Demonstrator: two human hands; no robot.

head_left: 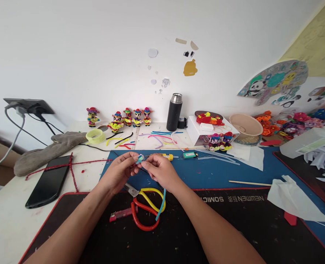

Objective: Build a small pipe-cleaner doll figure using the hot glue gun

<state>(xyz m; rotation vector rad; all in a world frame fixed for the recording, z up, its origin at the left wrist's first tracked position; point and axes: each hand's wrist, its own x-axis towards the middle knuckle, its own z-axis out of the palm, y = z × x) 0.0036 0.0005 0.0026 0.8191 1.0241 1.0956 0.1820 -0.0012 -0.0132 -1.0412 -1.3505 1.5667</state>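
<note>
Both hands meet above the mat around a small curled piece (pixel 140 158) of blue and whitish fuzzy material. My left hand (pixel 123 169) pinches it from the left, fingers closed. From the right, my right hand (pixel 162 170) grips it between thumb and fingers. A light-blue pipe cleaner (pixel 161 206) hangs below my right hand; whether it joins the curled piece is hidden. Beneath the hands lie scissors (pixel 135 219) with one red and one yellow handle, and beside them a pink-red lighter (pixel 123 214). A yellow tube-like tool (pixel 166 157) lies just behind my right hand.
A black phone (pixel 48 183) with red pipe cleaners across it lies left. Several small fuzzy figures (pixel 117 123), a yellow tape roll (pixel 95 136) and a dark thermos (pixel 174 112) stand along the wall. Right are a white box (pixel 194 130), a bowl (pixel 246 124) and white tissue (pixel 294 198).
</note>
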